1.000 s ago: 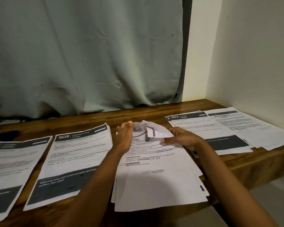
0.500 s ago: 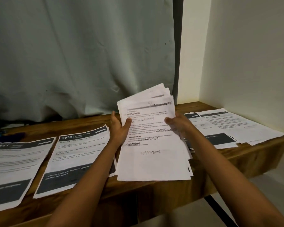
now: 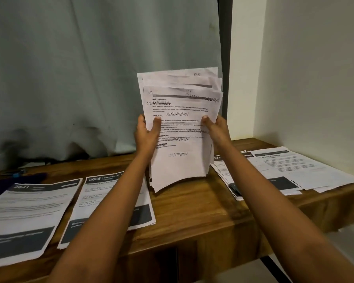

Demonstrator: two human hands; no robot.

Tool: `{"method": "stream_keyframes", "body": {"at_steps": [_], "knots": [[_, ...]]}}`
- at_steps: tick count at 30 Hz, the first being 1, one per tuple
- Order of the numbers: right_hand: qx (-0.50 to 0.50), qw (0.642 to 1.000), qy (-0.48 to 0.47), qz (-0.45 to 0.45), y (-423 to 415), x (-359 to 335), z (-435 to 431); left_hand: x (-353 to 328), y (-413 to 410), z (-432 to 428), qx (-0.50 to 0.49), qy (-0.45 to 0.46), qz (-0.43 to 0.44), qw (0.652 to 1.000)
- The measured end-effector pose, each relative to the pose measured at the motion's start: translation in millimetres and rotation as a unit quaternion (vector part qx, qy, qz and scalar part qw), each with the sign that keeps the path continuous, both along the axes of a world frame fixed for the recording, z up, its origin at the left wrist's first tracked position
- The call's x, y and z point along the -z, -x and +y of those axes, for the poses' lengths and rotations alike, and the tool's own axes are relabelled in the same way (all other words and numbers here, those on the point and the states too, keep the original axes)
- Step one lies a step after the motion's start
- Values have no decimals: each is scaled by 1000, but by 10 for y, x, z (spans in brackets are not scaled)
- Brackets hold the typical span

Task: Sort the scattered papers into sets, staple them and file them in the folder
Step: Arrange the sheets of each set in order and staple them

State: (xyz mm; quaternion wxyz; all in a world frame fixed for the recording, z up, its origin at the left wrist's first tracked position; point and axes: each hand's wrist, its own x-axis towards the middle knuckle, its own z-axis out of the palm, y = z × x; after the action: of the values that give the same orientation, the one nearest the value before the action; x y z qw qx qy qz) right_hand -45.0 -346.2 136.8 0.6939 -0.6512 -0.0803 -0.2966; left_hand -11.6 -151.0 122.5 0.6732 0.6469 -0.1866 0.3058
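Note:
I hold a loose stack of printed papers [image 3: 180, 127] upright above the wooden table [image 3: 194, 213]. My left hand [image 3: 146, 131] grips its left edge, thumb on the front sheet. My right hand [image 3: 216, 127] grips the right edge the same way. The sheets are uneven at the top, and the bottom edges hang just above the tabletop. On the table lie a set headed 2641 [image 3: 27, 213] at the left, a set headed 3638 [image 3: 102, 201] beside it, and overlapping sets [image 3: 284, 170] at the right. No stapler or folder can be made out.
A grey curtain [image 3: 90, 78] hangs behind the table. A white wall [image 3: 315, 78] closes the right side. A dark object with a blue part [image 3: 16, 174] lies at the table's back left. The table's front edge runs below my forearms.
Both hands gathered the middle stack from the tabletop and raised it upright; the folded top corner is now flattened out. The camera tilted up slightly.

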Motion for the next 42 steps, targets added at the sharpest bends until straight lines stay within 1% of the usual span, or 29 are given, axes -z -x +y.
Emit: {"method": "stream_keyframes", "body": {"at_steps": [4,7,10,13,18,20,23,27,29,33,36,39,42], "knots": [[31,999,-1,14,-23,329,39,302,81,17,-2,-31,2,1000],[33,999,9,18,-9,539,47,533,83,54,-9,-29,0,1000],[28,999,-1,19,-12,636,59,638,75,62,-22,-16,-3,1000],[36,999,-8,16,-3,558,107,560,79,26,-47,-13,-22,999],[67,998,-7,-8,13,285,178,233,109,-71,-95,11,-59,994],[66,998,4,-7,11,326,185,255,127,-89,-78,13,-51,996],[53,998,24,13,-21,608,163,522,151,-69,-54,2,-19,998],[30,998,41,36,-11,891,152,860,153,-39,-62,-19,-12,998],[35,998,34,42,-23,865,147,846,142,-35,-67,-26,-13,997],[56,998,1,40,-85,673,117,575,111,-30,-84,-22,-29,996],[61,997,4,45,-112,675,106,532,101,-17,-80,-31,-30,996],[63,995,14,75,-102,913,109,787,129,-1,-83,-50,-6,995],[70,990,55,108,-84,1159,118,1081,170,-9,-89,-62,16,994]]}}
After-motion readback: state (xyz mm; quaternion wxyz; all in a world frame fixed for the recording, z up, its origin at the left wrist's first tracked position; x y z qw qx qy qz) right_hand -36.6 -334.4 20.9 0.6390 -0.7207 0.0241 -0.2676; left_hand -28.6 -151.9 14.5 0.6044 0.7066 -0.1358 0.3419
